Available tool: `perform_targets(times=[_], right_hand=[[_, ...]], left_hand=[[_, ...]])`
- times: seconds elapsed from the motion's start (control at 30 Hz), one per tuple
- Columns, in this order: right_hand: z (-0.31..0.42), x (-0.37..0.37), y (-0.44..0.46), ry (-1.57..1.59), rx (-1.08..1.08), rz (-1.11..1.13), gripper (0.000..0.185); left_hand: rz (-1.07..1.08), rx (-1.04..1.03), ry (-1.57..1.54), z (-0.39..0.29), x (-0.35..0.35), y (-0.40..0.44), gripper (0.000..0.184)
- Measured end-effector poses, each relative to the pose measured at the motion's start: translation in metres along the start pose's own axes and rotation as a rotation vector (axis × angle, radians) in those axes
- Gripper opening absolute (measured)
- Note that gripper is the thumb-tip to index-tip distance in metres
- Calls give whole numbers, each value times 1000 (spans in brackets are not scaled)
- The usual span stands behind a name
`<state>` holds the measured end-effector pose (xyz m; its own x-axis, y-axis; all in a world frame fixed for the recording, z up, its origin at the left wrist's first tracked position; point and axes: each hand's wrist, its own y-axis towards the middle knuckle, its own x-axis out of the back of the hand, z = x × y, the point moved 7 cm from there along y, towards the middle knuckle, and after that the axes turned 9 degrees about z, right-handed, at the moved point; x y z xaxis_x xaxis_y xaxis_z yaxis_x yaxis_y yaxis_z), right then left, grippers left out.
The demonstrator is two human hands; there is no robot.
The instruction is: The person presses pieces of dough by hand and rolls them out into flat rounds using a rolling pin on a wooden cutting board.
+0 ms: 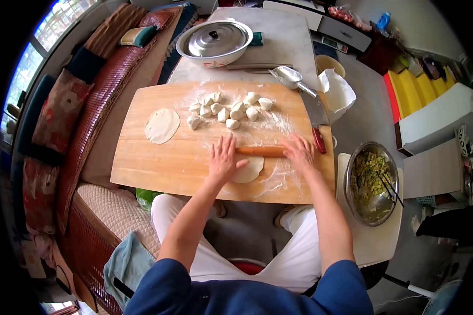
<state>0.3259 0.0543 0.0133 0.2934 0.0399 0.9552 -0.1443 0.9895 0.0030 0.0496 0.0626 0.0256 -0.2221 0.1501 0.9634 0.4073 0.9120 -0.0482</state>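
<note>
A wooden rolling pin (261, 151) lies across a flattened round of dough (248, 170) near the front of the floured wooden board (142, 165). On the pin's left end rests my left hand (224, 159), its fingers stretched out and the thumb apart. My right hand (301, 153) lies over the other end, fingers spread and palm down. Beyond the pin sit several small dough pieces (236, 114) dusted with flour. A rolled-out wrapper (162, 126) lies flat at the board's left. What is under my palms is hidden.
A cleaver (315, 115) with a red handle lies at the board's right edge, near a metal scoop (287, 76). Behind the board stands a lidded basin (214, 44). To the right is a steel bowl (372, 184) of chopped filling with chopsticks (388, 185).
</note>
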Motion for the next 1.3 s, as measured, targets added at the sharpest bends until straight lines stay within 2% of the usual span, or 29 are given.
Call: perform_targets(times=[0.07, 0.13, 0.2, 0.23, 0.37, 0.47, 0.6, 0.63, 0.7, 0.8, 0.9, 1.0, 1.03, 1.13, 1.17, 1.3], right_hand=[[-2, -7, -28, -6, 28, 47, 43], [-3, -10, -49, 23, 105, 1, 45], [7, -2, -57, 15, 130, -12, 46], [12, 4, -46, -10, 162, -86, 46], [21, 13, 8, 46, 138, -77, 44], [18, 5, 23, 79, 65, 113, 42], [-17, -7, -7, 311, 24, -57, 41], [-27, -5, -21, 409, -4, -112, 41], [-35, 4, -45, 489, 20, -297, 38], [-45, 9, -61, 418, -39, -324, 38], [-32, 28, -76, 269, -48, -185, 40], [-17, 25, -83, 191, 122, -120, 40], [-11, 20, -83, 234, 153, -32, 40], [15, 15, -72, 151, 239, 2, 40], [15, 12, -62, 108, 161, 54, 39], [11, 13, -12, 8, 97, -22, 39]], left_hand=[[28, -71, 31, -13, -8, -31, 97], [120, -117, -14, -25, -10, -73, 103], [121, -146, 2, -24, -16, -87, 102], [110, -104, -9, -17, -19, -78, 101], [49, 37, -9, 17, -15, 3, 95], [-33, 112, 1, 20, -4, 22, 86], [-218, 179, -165, 7, 1, 4, 77], [-191, 203, -173, -2, -7, -1, 73], [-53, 110, -90, -30, -23, -6, 72], [72, -107, -26, -50, -27, -7, 73], [154, -394, 59, -46, -18, -18, 70], [31, -245, -50, -12, 3, -34, 72], [-35, -224, -47, -8, 9, -47, 76], [130, -220, -16, -30, -9, -72, 82], [137, -209, -68, -30, -17, -71, 88], [5, -47, 4, -7, -13, -9, 89]])
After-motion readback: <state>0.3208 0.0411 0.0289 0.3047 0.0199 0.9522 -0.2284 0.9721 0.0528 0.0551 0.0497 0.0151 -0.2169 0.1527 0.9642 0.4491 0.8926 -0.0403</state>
